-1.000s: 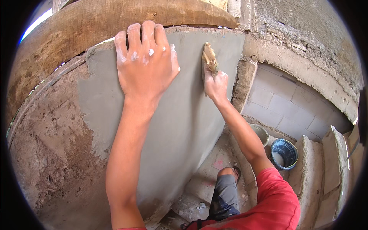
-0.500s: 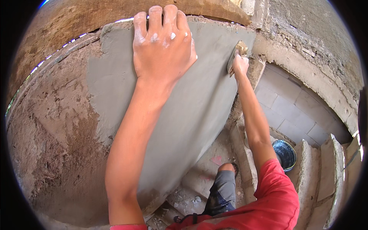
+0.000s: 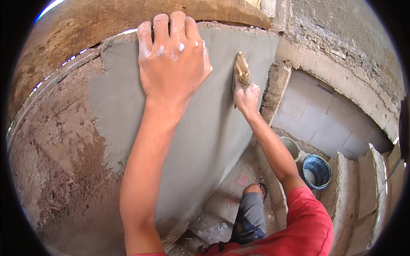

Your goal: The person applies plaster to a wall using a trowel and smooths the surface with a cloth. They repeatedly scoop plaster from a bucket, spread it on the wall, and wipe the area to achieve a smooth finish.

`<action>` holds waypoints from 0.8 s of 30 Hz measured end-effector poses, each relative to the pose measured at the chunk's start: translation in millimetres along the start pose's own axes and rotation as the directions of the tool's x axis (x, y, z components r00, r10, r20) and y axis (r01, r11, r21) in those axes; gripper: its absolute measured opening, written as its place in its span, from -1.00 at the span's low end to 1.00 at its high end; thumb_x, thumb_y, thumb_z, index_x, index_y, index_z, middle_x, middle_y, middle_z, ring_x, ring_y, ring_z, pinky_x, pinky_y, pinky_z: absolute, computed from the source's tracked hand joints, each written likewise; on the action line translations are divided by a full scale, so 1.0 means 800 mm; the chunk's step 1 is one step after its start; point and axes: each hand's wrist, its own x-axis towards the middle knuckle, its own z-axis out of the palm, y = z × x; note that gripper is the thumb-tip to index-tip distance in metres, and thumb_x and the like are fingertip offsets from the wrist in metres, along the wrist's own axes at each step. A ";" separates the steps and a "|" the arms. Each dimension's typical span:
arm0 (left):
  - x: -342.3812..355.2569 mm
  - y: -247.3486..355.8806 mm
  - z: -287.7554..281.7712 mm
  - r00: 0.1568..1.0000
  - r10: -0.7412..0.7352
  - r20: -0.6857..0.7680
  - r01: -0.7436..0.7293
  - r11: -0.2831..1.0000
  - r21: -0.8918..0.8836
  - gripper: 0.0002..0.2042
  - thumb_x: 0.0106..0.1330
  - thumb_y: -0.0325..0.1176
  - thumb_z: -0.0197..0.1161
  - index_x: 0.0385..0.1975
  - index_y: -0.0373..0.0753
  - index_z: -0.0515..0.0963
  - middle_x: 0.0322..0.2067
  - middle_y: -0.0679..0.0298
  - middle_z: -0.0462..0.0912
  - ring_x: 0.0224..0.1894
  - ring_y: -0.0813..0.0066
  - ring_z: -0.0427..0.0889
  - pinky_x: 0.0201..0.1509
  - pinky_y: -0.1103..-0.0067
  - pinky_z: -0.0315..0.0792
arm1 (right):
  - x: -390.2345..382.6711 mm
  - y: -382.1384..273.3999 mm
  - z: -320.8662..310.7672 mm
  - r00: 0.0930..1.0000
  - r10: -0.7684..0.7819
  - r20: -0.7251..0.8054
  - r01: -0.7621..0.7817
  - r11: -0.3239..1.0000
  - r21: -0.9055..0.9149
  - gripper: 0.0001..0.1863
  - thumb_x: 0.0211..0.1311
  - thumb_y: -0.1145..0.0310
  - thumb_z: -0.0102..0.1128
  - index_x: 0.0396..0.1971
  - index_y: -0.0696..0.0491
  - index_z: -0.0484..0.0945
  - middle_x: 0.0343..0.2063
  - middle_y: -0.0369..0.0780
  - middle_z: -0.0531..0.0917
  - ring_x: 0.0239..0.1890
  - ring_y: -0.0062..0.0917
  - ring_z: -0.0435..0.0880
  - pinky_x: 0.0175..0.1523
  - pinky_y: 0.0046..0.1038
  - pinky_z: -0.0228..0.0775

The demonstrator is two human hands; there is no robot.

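Plaster, grey and smooth, covers the wall's right part; bare rough earth lies to its left. Left hand presses flat near the plaster's top edge under a wooden beam, fingers close together and spattered white. Right hand, fingers clamped on a trowel, holds it against the plaster's upper right. Two buckets stand on the floor below right.

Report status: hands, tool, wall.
Left hand flat on wet plaster, fingers at top edge. Right hand grips trowel against plaster. Nothing in the way.
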 end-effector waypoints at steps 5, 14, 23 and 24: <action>0.010 0.012 0.001 0.999 -0.032 0.018 0.033 0.998 -0.054 -0.60 0.09 -0.15 0.51 -0.08 -0.18 0.74 -0.08 0.33 0.66 0.07 0.27 0.59 0.25 0.23 0.41 | 0.097 0.066 -0.023 0.862 0.507 0.008 -0.507 0.862 -0.023 -0.28 0.59 -0.09 0.09 -0.19 0.46 0.70 -0.35 0.31 0.75 -0.10 0.20 0.81 0.07 0.01 0.60; 0.010 0.010 0.004 1.000 -0.029 0.009 0.029 0.999 -0.029 -0.59 0.10 -0.15 0.50 -0.07 -0.18 0.74 -0.07 0.32 0.68 0.06 0.27 0.59 0.25 0.23 0.41 | 0.099 0.063 -0.022 0.872 0.489 -0.038 -0.488 0.872 0.017 -0.31 0.55 -0.05 0.16 -0.22 0.46 0.71 -0.27 0.31 0.76 -0.06 0.17 0.80 0.13 0.07 0.54; 0.008 0.008 0.007 1.000 -0.022 -0.019 0.021 0.999 -0.026 -0.60 0.09 -0.15 0.50 -0.09 -0.19 0.73 -0.07 0.32 0.68 0.04 0.27 0.59 0.23 0.23 0.40 | 0.094 0.057 -0.033 0.836 0.533 0.130 -0.540 0.841 0.032 -0.32 0.58 -0.04 0.10 -0.21 0.43 0.72 -0.33 0.35 0.72 -0.09 0.19 0.78 0.10 0.04 0.55; 0.006 0.010 0.004 1.000 -0.024 0.001 0.024 0.999 -0.031 -0.60 0.09 -0.15 0.50 -0.09 -0.19 0.73 -0.07 0.32 0.68 0.04 0.27 0.59 0.23 0.24 0.40 | 0.084 0.057 -0.034 0.877 0.461 0.139 -0.464 0.886 -0.008 -0.33 0.58 -0.04 0.09 -0.21 0.44 0.72 -0.34 0.35 0.72 -0.10 0.19 0.78 0.10 0.04 0.55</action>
